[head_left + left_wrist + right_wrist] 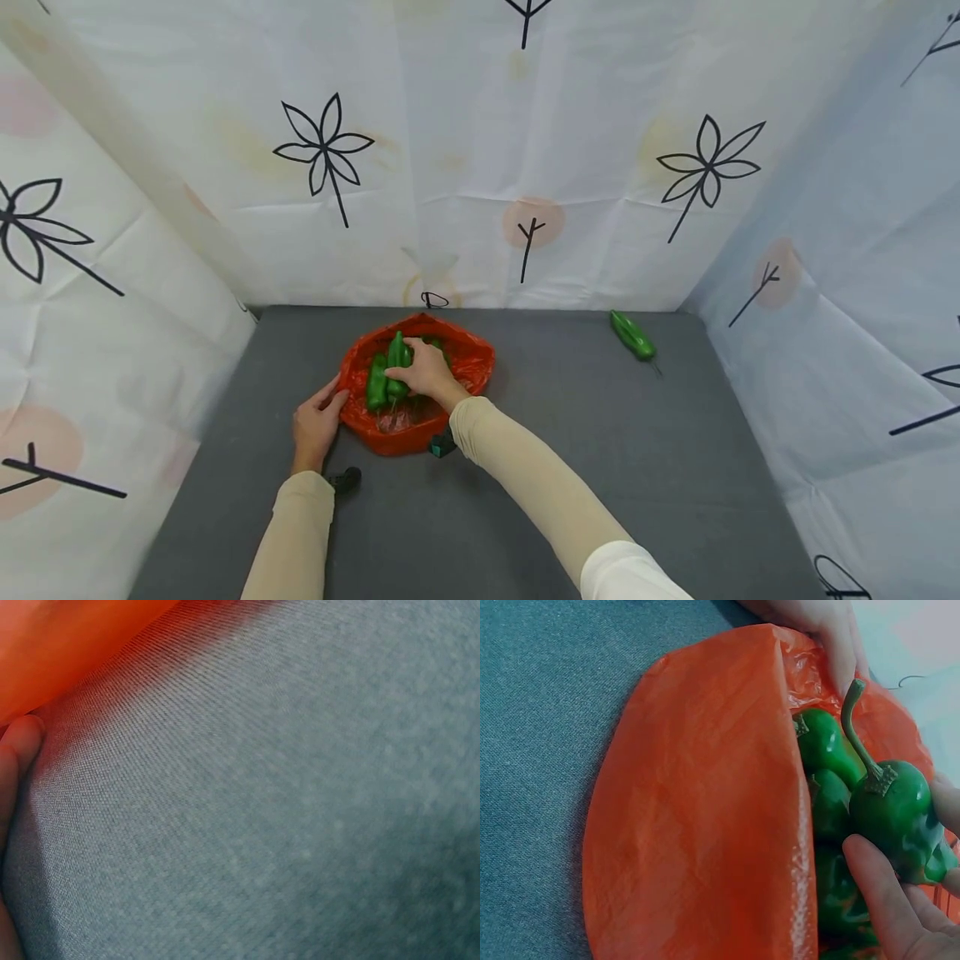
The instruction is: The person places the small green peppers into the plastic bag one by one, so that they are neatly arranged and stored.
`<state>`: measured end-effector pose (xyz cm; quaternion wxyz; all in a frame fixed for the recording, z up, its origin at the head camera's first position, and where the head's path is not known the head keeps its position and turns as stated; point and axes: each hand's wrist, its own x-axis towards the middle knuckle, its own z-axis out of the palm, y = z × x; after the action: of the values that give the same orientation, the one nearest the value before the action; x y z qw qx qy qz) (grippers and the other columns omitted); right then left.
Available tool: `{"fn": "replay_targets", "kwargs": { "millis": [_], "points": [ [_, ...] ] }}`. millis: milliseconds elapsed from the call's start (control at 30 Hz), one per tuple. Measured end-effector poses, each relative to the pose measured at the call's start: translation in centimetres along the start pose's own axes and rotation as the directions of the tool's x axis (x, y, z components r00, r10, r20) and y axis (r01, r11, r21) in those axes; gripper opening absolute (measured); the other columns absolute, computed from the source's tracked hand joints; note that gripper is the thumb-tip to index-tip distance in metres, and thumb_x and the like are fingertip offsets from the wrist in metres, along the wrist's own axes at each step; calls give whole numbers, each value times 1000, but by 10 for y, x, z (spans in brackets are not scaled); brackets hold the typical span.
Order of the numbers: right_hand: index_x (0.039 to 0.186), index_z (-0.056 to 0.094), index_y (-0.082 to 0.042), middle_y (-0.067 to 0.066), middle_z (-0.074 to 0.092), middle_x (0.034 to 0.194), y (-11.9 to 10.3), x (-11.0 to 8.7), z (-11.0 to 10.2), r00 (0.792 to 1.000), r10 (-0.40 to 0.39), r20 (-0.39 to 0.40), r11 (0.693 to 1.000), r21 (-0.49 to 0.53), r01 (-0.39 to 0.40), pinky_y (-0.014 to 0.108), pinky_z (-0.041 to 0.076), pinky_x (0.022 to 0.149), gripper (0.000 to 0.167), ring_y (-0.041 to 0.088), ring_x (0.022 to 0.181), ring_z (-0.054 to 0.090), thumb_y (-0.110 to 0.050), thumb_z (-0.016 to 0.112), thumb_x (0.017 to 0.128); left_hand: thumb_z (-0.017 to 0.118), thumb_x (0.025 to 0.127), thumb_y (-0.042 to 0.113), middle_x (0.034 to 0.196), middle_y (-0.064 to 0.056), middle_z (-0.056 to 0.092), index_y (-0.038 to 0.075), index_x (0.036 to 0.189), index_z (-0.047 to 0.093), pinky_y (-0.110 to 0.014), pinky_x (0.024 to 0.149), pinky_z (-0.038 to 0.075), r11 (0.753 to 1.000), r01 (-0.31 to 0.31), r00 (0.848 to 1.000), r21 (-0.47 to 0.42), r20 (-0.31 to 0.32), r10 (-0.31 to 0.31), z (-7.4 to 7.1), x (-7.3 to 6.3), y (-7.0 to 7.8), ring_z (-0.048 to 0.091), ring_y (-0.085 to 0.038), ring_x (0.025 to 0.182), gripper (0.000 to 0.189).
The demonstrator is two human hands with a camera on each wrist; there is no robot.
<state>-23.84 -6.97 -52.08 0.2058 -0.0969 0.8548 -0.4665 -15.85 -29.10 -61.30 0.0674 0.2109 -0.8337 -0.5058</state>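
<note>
A red plastic bag (474, 354) lies on the grey surface with its mouth spread wide and several green peppers (821, 742) inside. My right hand (432, 372) reaches over the bag and grips one long green pepper (892, 806) between thumb and fingers, its curved stem plain in the right wrist view. Another pepper (377, 383) lies just left of the held one. At the bag's left edge, my left hand (315, 423) holds the rim. Only its fingertips (24, 739) show against the bag in the left wrist view.
A single green pepper (632, 336) lies apart at the back right of the grey table (570, 475). White cloth with black leaf drawings (450, 167) hangs behind and at both sides. Small dark devices (442, 443) sit at the wrists.
</note>
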Motion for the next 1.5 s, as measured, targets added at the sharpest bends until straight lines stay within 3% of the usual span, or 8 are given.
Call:
{"fn": "replay_targets", "kwargs": {
  "millis": [167,433,567,700,933,1000,1267,1500],
  "points": [
    [159,37,-18,20,62,135,1,1,1,1000,-4,-3,999,-41,4,40,63,68,75,17,61,68,-35,72,96,65,97,51,147,-6,60,36,143,59,-54,121,35,1000,-17,1000,12,-12,17,2,0,-1,50,-32,143,49],
    [159,38,-18,19,65,137,0,-1,-2,1000,1,5,996,-87,0,31,59,62,73,30,71,75,-36,71,97,64,97,53,147,-6,61,37,144,58,-54,120,35,999,-20,1000,34,-14,20,4,2,-5,51,-32,142,50],
    [158,40,-16,17,76,98,-1,-2,-4,1000,-9,13,993,-118,10,25,53,57,71,34,73,75,-37,71,97,65,97,53,146,-7,61,37,143,59,-54,120,36,999,-23,999,34,-21,24,4,3,-4,52,-33,142,49],
    [156,43,-15,9,70,70,-1,-2,-5,1000,-17,13,988,-155,19,25,52,61,69,32,70,73,-38,70,97,64,97,53,147,-7,60,37,144,58,-55,120,35,999,-16,1000,37,-17,17,4,3,-3,50,-33,143,50],
    [153,49,-15,8,69,117,0,0,-7,999,-46,-15,971,-235,41,36,57,87,66,21,103,66,-42,70,96,64,97,52,147,-7,60,36,144,58,-54,120,35,1000,-3,1000,28,-6,3,3,2,-3,50,-33,143,50],
    [152,49,-15,10,66,126,0,-1,-9,999,-48,-13,970,-238,44,36,57,88,66,22,108,65,-42,69,97,64,98,51,148,-7,60,35,144,58,-55,120,35,1000,0,1000,24,-3,0,2,2,-2,50,-33,144,49],
    [153,48,-12,9,62,109,-5,-7,-22,996,-91,-14,963,-257,85,28,43,66,67,18,79,54,-39,71,96,64,97,51,149,-6,58,35,144,58,-54,121,35,1000,-5,1000,11,-2,5,1,0,-3,49,-32,144,50],
    [156,43,-17,10,51,149,-12,-17,-35,991,-134,-16,940,-319,122,39,55,96,68,24,121,61,-43,66,99,63,97,53,149,-7,59,34,145,58,-54,121,35,1000,-19,1000,19,-5,19,2,0,-3,49,-32,144,51]
  ]
}}
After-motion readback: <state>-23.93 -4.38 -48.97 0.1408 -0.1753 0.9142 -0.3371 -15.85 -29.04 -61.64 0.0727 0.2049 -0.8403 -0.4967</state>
